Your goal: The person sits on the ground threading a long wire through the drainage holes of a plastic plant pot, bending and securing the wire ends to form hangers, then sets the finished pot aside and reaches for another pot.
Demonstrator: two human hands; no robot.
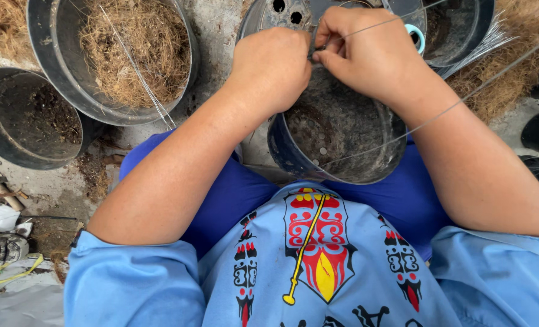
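Observation:
A black plastic pot (336, 154) lies tilted toward me between my knees, its inside dusty and its far bottom pierced with holes. My left hand (271, 66) is closed at the pot's far rim. My right hand (360, 51) pinches a thin metal wire (439, 112) right beside it, at the same rim. The wire runs from my fingers out to the right and down across the pot's opening. What the left fingers grip is hidden behind the knuckles.
A large black pot of brown coconut fibre (136, 51) stands at upper left, with thin wires (145, 85) lying over it. A pot with dark soil (30, 118) sits at far left. More pots (457, 30), fibre (512, 79) and a turquoise-handled tool (416, 37) lie at upper right.

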